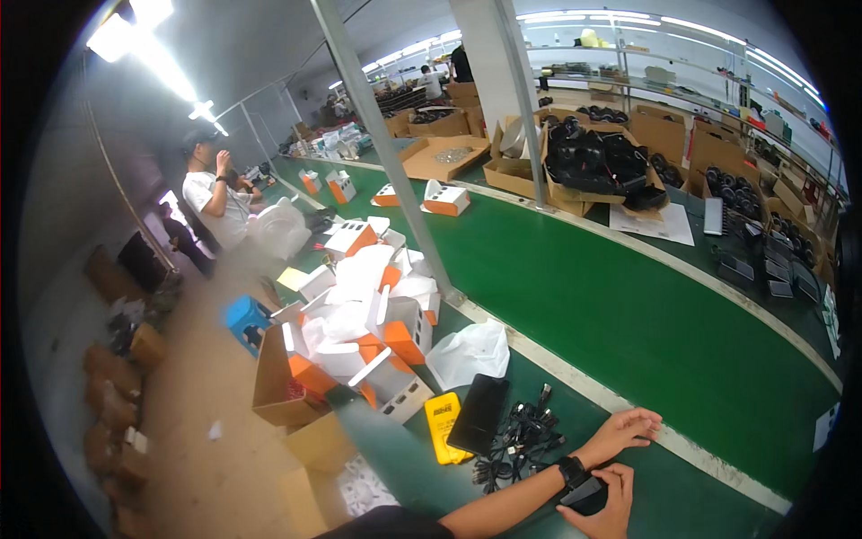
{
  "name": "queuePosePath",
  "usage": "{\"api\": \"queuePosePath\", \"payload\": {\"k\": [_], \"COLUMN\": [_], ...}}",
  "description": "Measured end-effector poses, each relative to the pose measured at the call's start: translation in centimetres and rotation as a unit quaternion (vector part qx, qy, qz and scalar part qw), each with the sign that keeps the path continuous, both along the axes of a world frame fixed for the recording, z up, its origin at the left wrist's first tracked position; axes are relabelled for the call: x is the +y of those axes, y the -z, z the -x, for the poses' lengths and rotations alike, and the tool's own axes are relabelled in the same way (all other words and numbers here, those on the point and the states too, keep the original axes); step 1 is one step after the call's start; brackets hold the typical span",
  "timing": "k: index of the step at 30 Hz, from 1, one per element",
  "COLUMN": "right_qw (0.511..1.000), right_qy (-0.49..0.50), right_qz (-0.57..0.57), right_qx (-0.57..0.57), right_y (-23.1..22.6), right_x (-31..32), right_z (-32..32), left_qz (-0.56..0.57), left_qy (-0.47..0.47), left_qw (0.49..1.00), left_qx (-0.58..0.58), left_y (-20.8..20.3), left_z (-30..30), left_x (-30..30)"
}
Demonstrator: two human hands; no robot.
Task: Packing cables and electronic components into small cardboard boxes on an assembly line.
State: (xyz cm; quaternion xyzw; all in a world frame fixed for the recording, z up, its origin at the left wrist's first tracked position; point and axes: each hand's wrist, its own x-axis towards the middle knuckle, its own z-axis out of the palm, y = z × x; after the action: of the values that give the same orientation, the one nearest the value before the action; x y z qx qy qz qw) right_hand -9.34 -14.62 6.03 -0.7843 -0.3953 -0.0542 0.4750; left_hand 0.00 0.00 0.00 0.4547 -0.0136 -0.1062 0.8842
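My left hand (622, 433) reaches over the pale rail at the belt's near edge, fingers stretched out, holding nothing I can see. A black watch (572, 471) is on that wrist. Right below it, my right hand (609, 510) curls its thumb and fingers around a small dark flat object (584, 493) close to the watch; its exact kind is unclear. Left of my forearm lies a tangle of black cables (525, 437) with plugs. Beside them a black smartphone (479, 413) partly covers a yellow box-shaped device (444, 428).
White-and-orange boxes (409, 331), many open, pile up at the left by a white plastic bag (470, 354). A green conveyor belt (575, 296) crosses ahead, with a metal post (382, 144) at its edge. Cartons of black goods (597, 157) line the far side. Another person (211, 198) stands far left.
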Motion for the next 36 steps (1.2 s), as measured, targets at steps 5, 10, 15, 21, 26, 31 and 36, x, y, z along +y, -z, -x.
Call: {"api": "queuePosePath", "payload": {"k": [5,10,15,21,26,31,36], "right_qw": [0.997,0.997,0.997,0.997,0.997,0.997,0.998], "right_qy": [0.035,0.036,0.039,0.036,0.033,0.037,0.037], "right_qz": [0.027,0.023,0.024,0.022,0.021,0.025,0.028], "right_qx": [0.068,0.065,0.059,0.062,0.067,0.055,0.049], "right_y": [-2.7,-2.7,-2.4,-2.2,-2.2,-2.3,-2.2], "right_x": [0.0,0.0,0.1,0.1,0.0,0.0,0.0], "right_z": [0.9,0.8,0.8,0.8,0.9,0.9,0.9], "left_qz": [-0.008,-0.005,-0.008,-0.011,-0.011,-0.011,-0.014], "left_qy": [0.003,0.004,0.006,0.002,0.002,0.006,0.005], "left_qw": [1.000,1.000,1.000,1.000,1.000,1.000,1.000], "left_qx": [-0.011,-0.008,-0.009,-0.011,-0.020,-0.019,-0.020], "left_y": [-0.5,-0.4,-0.2,-0.1,0.2,0.0,-0.2], "left_z": [0.0,-0.1,-0.2,-0.3,-0.3,-0.3,-0.1], "left_x": [-0.1,-0.2,0.0,-0.2,-0.3,-0.2,-0.1]}}
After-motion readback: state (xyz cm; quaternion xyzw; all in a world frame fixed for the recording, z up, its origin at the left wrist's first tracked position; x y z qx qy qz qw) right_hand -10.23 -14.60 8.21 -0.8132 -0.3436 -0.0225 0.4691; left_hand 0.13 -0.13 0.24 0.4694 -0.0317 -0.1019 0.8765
